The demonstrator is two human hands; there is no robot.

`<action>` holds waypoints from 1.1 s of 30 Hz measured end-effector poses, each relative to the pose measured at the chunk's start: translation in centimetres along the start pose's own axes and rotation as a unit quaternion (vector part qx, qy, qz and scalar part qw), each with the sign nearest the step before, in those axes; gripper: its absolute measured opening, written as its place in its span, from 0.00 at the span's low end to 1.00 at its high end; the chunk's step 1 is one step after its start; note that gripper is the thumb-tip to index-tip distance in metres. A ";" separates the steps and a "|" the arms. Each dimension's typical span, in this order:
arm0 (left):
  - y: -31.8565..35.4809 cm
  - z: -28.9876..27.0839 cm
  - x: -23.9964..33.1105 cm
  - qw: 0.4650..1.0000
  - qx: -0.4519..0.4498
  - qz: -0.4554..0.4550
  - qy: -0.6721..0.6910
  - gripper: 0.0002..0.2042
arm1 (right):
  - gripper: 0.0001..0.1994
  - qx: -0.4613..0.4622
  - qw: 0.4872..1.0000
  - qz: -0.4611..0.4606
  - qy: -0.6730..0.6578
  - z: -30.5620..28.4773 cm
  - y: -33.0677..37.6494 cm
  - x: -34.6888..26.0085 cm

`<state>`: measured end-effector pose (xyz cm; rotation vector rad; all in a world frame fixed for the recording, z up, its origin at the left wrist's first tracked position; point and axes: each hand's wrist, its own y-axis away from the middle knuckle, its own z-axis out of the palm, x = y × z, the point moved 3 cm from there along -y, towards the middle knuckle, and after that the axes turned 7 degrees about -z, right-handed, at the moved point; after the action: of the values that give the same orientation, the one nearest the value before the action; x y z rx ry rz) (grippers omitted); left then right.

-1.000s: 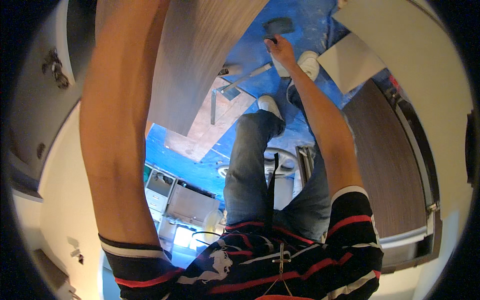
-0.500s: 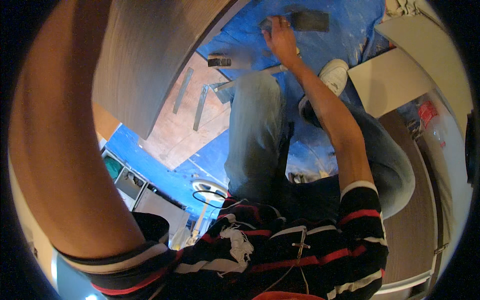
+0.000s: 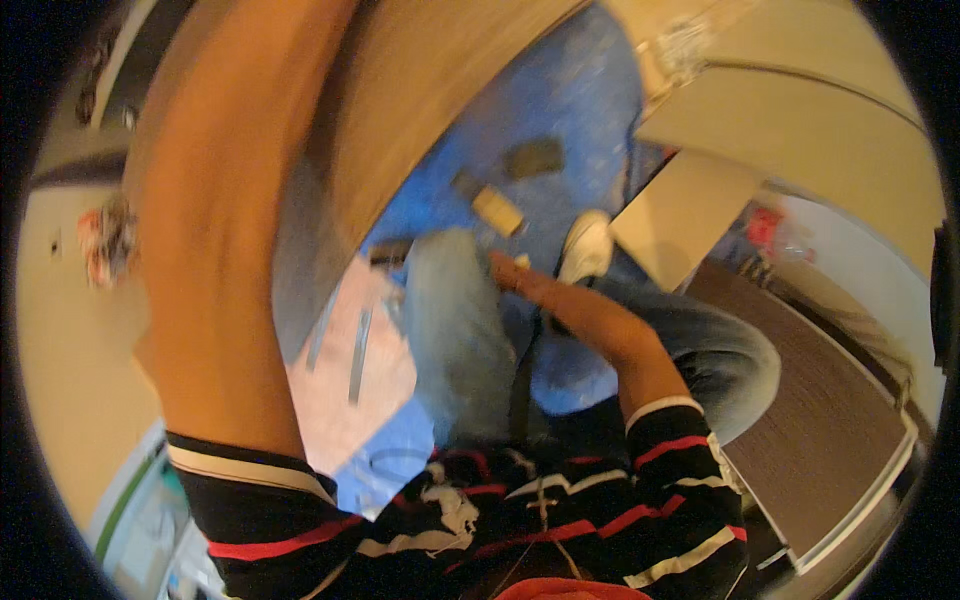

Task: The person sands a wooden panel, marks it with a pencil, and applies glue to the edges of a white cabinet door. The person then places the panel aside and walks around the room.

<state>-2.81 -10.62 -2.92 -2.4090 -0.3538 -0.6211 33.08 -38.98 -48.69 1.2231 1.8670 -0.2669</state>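
My left arm (image 3: 225, 200) reaches up along a large wood-grain panel (image 3: 410, 110), and its hand is beyond the top of the view. Beside my raised knee (image 3: 455, 310) is my right hand (image 3: 508, 272), its fingers mostly hidden behind the leg and smeared by motion. I cannot make out whether it holds anything. A little farther off, a yellowish block (image 3: 497, 211) and a dark flat rectangular piece (image 3: 535, 157) lie on a blue sheet (image 3: 585, 85). Left of the knee sits a dark object (image 3: 390, 252), blurred and partly covered.
A pinkish board (image 3: 385, 375) with thin grey strips (image 3: 360, 355) lies left of my leg. To the right are my white shoe (image 3: 588, 245), a pale flat board (image 3: 690, 215), a red-topped clear bottle (image 3: 768, 228) and a dark brown panel (image 3: 810, 410).
My right hand has drawn back from near the dark flat piece to beside my knee. The yellowish block now shows on the blue sheet. The whole view has shifted and turned.
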 end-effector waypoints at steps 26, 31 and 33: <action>-4.5 1.5 -1.5 0.997 -0.065 0.031 -0.020 0.17 | 0.20 0.734 0.646 0.195 0.080 -36.7 27.6 -8.0; -4.0 0.9 -0.6 0.998 -0.062 0.022 -0.022 0.17 | 0.22 0.716 0.673 0.157 0.095 -39.0 23.3 -8.6; -3.9 0.7 -0.4 0.997 -0.072 0.019 -0.026 0.16 | 0.22 0.701 0.681 0.165 0.128 -39.6 22.6 -8.5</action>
<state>-4.43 -7.21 -1.62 -2.5665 -0.2931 -0.5843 31.58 -10.10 -12.45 2.6555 1.4036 -1.5903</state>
